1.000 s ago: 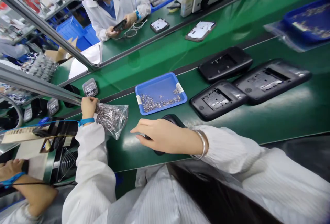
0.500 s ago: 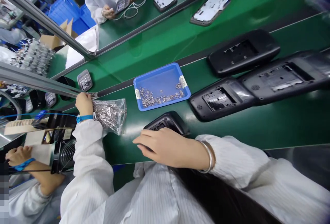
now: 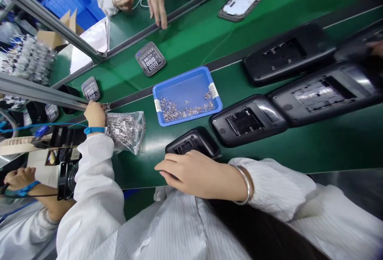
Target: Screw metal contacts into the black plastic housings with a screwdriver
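My left hand [image 3: 95, 115] reaches to the base of the metal post, beside a clear zip bag [image 3: 125, 130] full of small metal springs. Its fingertips are hidden, so I cannot tell what they hold. Nearer to me, my right hand [image 3: 196, 174] is curled over the near edge of a black plastic housing [image 3: 202, 142], with the thumb apart from the fingers. Just beyond that housing lies a shallow blue tray [image 3: 182, 85] with loose springs along its near side and right corner.
More black housings [image 3: 249, 122] lie to the right. Across the green belt are a display unit [image 3: 150, 59] and a white-faced panel [image 3: 243, 1]. A co-worker's hand [image 3: 157, 2] is over the belt's far edge; another person's hand [image 3: 20, 178] is at far left. A metal frame post [image 3: 50, 24] slants across the left.
The co-worker opposite has let go of a display unit, which now lies on the belt. My hands keep nearly the same places. A blurred dark housing and hand have appeared at far right.
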Available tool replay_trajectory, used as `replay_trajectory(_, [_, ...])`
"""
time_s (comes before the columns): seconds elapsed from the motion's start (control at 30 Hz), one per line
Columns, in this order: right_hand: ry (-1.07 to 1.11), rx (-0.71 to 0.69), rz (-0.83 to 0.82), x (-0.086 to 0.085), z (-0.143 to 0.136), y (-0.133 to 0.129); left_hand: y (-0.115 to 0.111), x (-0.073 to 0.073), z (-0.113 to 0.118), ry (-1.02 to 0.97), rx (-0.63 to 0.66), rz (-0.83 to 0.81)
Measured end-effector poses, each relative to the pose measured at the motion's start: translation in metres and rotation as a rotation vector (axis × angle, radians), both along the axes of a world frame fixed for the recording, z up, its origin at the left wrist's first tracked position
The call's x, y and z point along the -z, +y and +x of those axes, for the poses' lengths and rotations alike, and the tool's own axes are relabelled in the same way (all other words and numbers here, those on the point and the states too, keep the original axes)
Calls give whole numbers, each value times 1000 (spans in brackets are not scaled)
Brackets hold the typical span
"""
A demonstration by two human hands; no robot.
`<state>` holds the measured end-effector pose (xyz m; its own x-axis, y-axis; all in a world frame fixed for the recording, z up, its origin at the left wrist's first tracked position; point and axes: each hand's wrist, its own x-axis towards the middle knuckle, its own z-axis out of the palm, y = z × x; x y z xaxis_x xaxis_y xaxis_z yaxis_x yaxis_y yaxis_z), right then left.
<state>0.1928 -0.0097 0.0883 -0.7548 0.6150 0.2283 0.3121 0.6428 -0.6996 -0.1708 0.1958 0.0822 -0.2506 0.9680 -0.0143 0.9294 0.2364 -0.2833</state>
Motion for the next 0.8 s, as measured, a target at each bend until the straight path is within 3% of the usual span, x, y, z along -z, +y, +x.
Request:
replay_trajectory(0.37, [12,14,1,2,0,0,-2,1,-3,31,5,19])
replay_trajectory(0.53, [-23,-4,-68,-5,-1,2,22,-5,0,114,70,-87])
replay_trajectory(0.67, [-33,13,-147,-16,0,4,42,-17,7,176,45,-178])
replay_trajectory(0.8, [-20,12,-132,-12,0,6,50,-27,6,202,99,-205])
